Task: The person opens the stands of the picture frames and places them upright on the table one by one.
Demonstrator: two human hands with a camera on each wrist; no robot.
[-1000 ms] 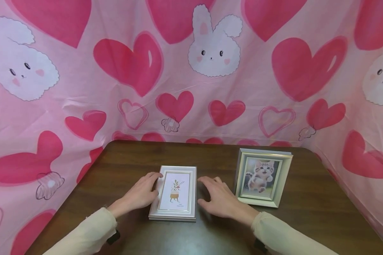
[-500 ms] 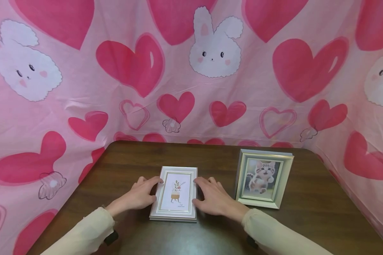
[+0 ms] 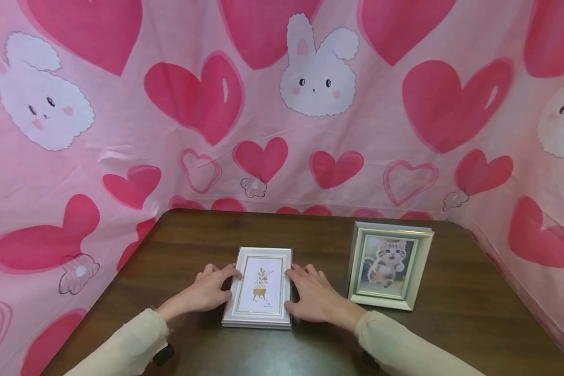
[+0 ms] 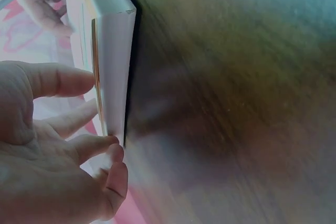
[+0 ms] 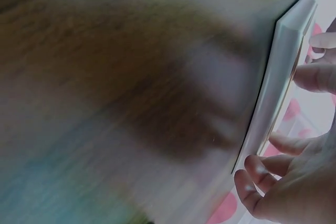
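A white picture frame with a thin gold line and a potted-plant print lies flat, face up, on the brown table. At its left edge, my left hand touches it with the thumb and fingertips, the fingers loosely bent. My right hand touches the right edge in the same manner. In the left wrist view, the thumb and a finger meet the rim of the frame, while other fingers are bent beside its side. The right wrist view shows the frame's side close to the table, with my fingers along it.
A pale gold picture frame with a kitten picture stands upright, leaning slightly back, to the right of my right hand. Pink heart-and-rabbit cloth hangs behind and beside the brown table.
My right hand has moved left, from just apart to touching the white frame's right edge. My left hand stays at the left edge. The whole view has shifted slightly.
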